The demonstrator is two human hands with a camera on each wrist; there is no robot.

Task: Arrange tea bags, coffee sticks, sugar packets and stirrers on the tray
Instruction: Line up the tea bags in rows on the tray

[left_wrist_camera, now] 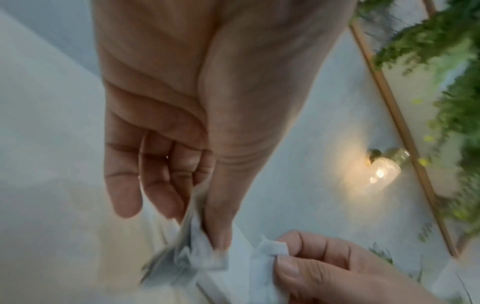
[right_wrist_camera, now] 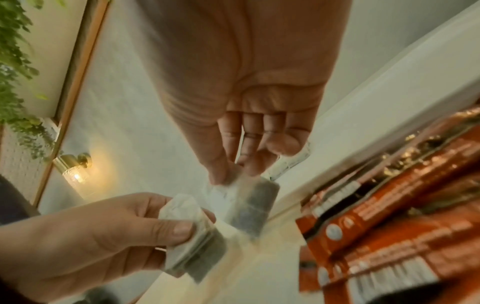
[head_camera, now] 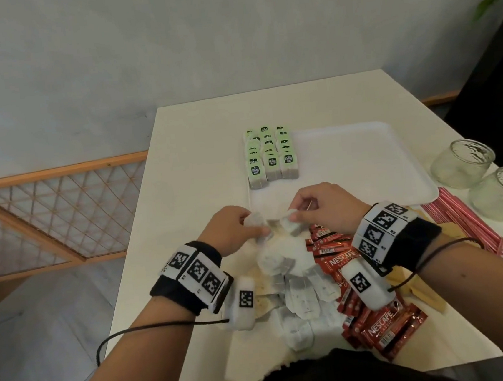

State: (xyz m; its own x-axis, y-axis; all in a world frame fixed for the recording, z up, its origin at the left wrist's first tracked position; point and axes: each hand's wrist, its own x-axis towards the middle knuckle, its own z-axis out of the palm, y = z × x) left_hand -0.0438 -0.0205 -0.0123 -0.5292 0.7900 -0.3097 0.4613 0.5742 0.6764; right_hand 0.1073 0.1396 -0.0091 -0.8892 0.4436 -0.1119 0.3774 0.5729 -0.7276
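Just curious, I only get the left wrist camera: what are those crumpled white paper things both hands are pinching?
Observer: The right wrist view shows white paper with dark leaves inside: the left hand pinches a small stack of tea bags, the right hand a single tea bag.
Visitor: Where do they go?
Observer: Likely the white rectangular plastic tray, where green-tagged tea bags already stand in rows at its far left.
Visitor: Anything else waiting?
Observer: Red foil coffee sticks lie piled on the white table beneath the right wrist.

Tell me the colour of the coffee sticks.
Red with white lettering; the coffee sticks show best in the head view.
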